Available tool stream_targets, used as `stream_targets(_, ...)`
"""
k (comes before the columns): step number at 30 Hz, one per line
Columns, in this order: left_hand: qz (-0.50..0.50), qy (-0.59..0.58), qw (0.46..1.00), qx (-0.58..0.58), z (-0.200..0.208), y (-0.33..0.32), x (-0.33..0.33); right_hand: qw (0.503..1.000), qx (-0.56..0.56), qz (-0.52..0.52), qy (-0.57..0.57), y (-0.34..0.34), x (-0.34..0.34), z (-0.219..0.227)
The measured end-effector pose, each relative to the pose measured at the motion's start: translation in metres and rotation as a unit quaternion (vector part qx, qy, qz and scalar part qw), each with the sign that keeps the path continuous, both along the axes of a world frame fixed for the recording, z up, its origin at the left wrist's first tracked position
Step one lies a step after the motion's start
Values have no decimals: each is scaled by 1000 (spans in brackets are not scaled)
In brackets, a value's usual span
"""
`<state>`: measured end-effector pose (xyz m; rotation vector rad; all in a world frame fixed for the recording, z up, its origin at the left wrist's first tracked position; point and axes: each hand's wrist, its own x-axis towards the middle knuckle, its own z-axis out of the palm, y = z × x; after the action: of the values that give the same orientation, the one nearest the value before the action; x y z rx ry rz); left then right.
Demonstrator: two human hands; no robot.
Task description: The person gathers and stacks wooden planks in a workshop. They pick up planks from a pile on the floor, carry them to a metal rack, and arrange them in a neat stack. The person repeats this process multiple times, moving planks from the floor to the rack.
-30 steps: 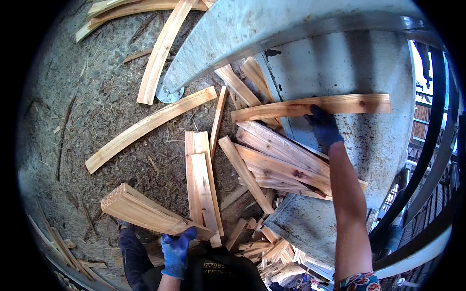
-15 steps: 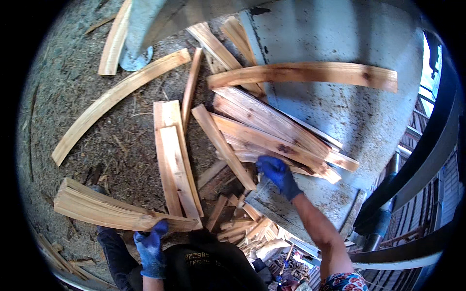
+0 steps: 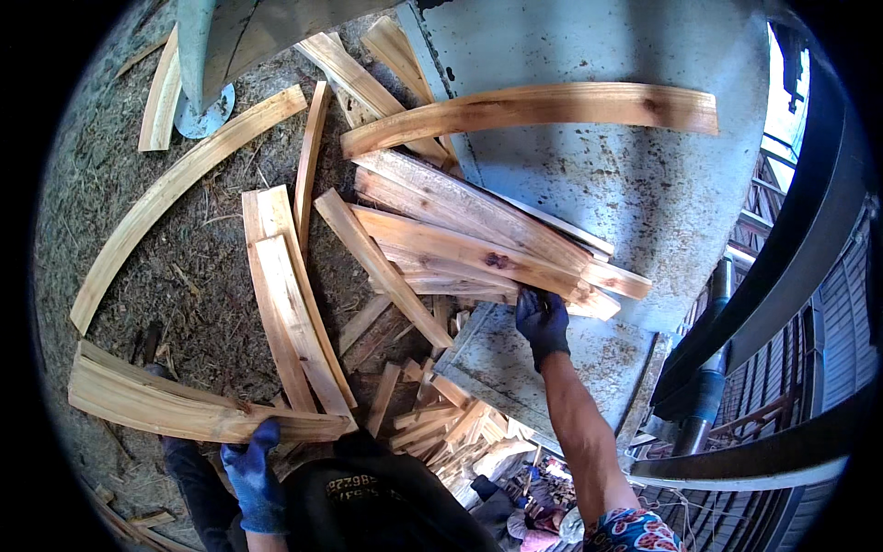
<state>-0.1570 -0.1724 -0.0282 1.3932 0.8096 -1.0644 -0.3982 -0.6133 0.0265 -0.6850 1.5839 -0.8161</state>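
Note:
My left hand (image 3: 253, 478), in a blue-purple work glove, is closed round the lower edge of a wooden board (image 3: 156, 396) near its narrow right end. The board lies across in front of my legs, its broad sawn face showing. My gloved right hand (image 3: 543, 322) is at the near edge of a pile of long planks (image 3: 478, 248), its fingers bent and pressed against the lower planks; the fingertips are partly hidden under the wood. The pile rests partly on a grey-blue metal table (image 3: 589, 368), its left ends reaching past the table's edge.
A single plank (image 3: 543, 106) lies across the table's far part. More planks (image 3: 290, 304) lie on the chip-covered dirt ground (image 3: 198, 267) to the left. Short offcuts (image 3: 451, 414) are heaped below the table. A dark curved metal frame (image 3: 763, 304) stands at the right.
My right hand has moved in against the lower planks of the pile. The board in my left hand has tilted, showing more of its broad face. The whole view has shifted slightly.

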Motion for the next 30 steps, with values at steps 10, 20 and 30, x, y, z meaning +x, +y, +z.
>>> stream_targets(10, -18, -2, 1000, -20, -19, 15, -12, 988, -58, 125, 64, -53, 88, 32)
stream_targets(20, -4, -14, 997, -74, 3, 11, 2, 895, -93, 300, 317, -65, 124, 50)
stream_targets(30, -12, -7, 996, -91, 0, 15, -7, 653, -548, 395, 343, -17, 192, 29)
